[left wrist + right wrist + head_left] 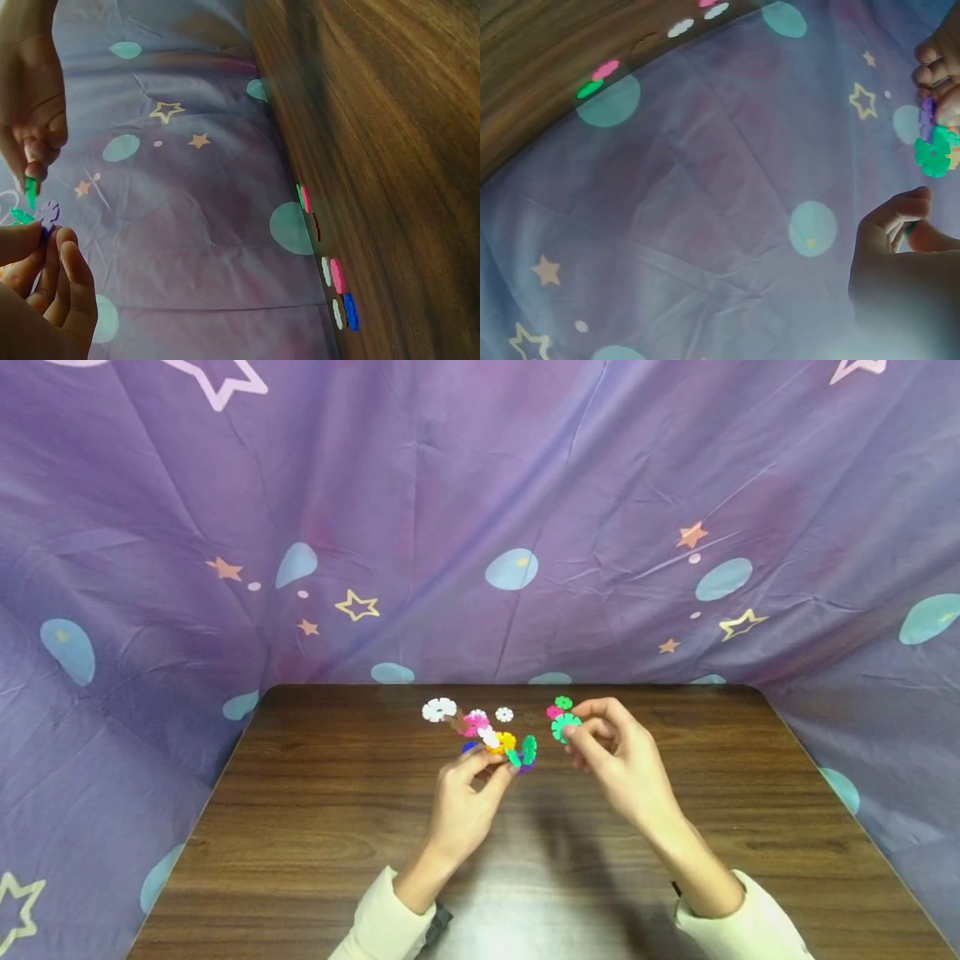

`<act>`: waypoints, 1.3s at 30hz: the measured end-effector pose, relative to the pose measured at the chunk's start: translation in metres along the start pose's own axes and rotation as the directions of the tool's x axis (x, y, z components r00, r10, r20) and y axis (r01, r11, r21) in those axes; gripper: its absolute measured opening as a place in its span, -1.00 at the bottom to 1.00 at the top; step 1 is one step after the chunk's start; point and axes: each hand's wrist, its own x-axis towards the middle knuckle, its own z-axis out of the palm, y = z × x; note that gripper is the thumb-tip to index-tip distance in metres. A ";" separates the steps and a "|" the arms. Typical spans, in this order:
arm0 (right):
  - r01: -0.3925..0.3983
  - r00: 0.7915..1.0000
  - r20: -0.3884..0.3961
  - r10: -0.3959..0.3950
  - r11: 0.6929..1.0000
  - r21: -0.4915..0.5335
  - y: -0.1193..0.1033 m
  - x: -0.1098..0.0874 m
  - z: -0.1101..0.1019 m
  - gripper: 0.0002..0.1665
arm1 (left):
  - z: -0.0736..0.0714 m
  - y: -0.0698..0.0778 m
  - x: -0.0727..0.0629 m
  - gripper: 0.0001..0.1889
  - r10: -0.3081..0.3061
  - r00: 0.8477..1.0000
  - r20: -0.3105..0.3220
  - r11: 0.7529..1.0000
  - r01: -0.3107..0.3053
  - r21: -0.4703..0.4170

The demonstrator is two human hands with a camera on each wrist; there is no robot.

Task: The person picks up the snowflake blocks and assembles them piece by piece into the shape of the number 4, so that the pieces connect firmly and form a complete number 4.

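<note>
My left hand (pixel 463 802) pinches a joined chain of notched plastic flower discs above the table. In it show a large white disc (pixel 438 710) at the far end, an orange disc (pixel 503 742), a green disc (pixel 529 749) standing on edge and a purple disc (pixel 48 214) by the fingertips. Between thumb and fingers my right hand (pixel 633 768) pinches a single green disc (pixel 565 728), a short gap to the right of the chain. In the right wrist view the right fingers hide most of that disc.
Loose discs lie toward the back of the wooden table (pixel 315 860): a green one (pixel 563 702), a pink one (pixel 554 712), a brown one (pixel 531 718), a white one (pixel 504 714) and a blue one (pixel 351 312). A purple patterned cloth (pixel 450 527) hangs behind and at both sides.
</note>
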 end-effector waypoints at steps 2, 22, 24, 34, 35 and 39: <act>0.022 1.000 -0.016 -0.022 1.000 -0.003 -0.004 -0.002 0.001 -0.79 | 0.000 0.000 0.000 -0.95 -0.002 1.000 0.002 1.000 0.002 -0.002; 0.484 0.854 -0.020 -0.519 0.808 -0.335 -0.006 -0.011 0.011 -0.64 | 0.002 0.001 0.000 -0.95 0.017 1.000 0.008 1.000 -0.017 -0.010; 0.502 0.839 -0.011 -0.545 0.781 -0.372 -0.004 -0.011 0.011 -0.65 | 0.002 0.001 0.000 -0.95 0.019 1.000 0.009 1.000 -0.019 -0.007; 0.500 0.843 0.002 -0.539 0.781 -0.374 0.002 -0.010 0.016 -0.65 | 0.002 0.001 0.000 -0.95 0.025 1.000 0.015 1.000 -0.025 -0.005; 0.500 0.844 0.004 -0.537 0.784 -0.368 0.003 -0.010 0.017 -0.65 | 0.002 0.001 0.000 -0.95 0.023 1.000 0.015 1.000 -0.023 -0.006; 0.505 0.843 0.006 -0.537 0.788 -0.353 0.005 -0.010 0.020 -0.66 | 0.003 0.002 0.000 -0.95 0.010 1.000 0.017 1.000 -0.010 -0.019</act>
